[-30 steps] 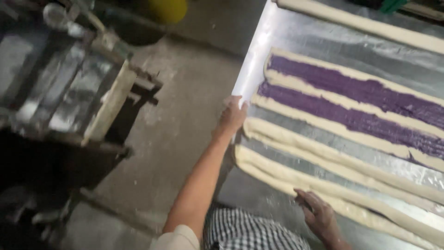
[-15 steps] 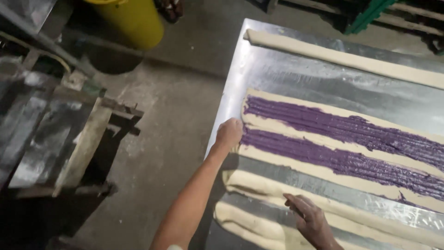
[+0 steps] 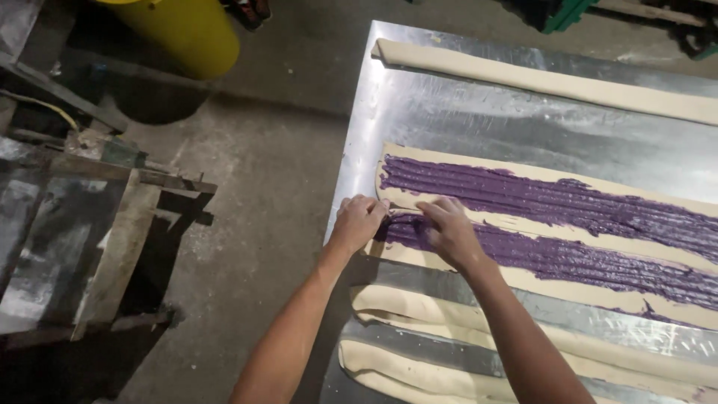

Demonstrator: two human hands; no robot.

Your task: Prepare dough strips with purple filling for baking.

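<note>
My left hand (image 3: pixel 359 222) pinches the left end of the near dough strip (image 3: pixel 568 288), fingers curled narrow over its edge beside the purple filling (image 3: pixel 568 258). My right hand (image 3: pixel 449 228) sits just beside it, fingertips pressed down on the same end, thumb tucked under; whether it has the edge pinched or only pressed I cannot tell. That strip lies at the left edge of the steel counter (image 3: pixel 479 120), touching a second filled strip (image 3: pixel 538 196) on its far side.

To do this well, I judge the edge should be lifted thin and even, brought over the filling without dragging paste onto the bare margin, and sealed with light pressure so the dough does not tear. Both hands should work close together and move right in small steps.

Nearer me lie rolled dough ropes (image 3: pixel 449 318); a plain one (image 3: pixel 538 78) lies along the far side. A yellow drum (image 3: pixel 187 30) stands on the floor at far left.
</note>
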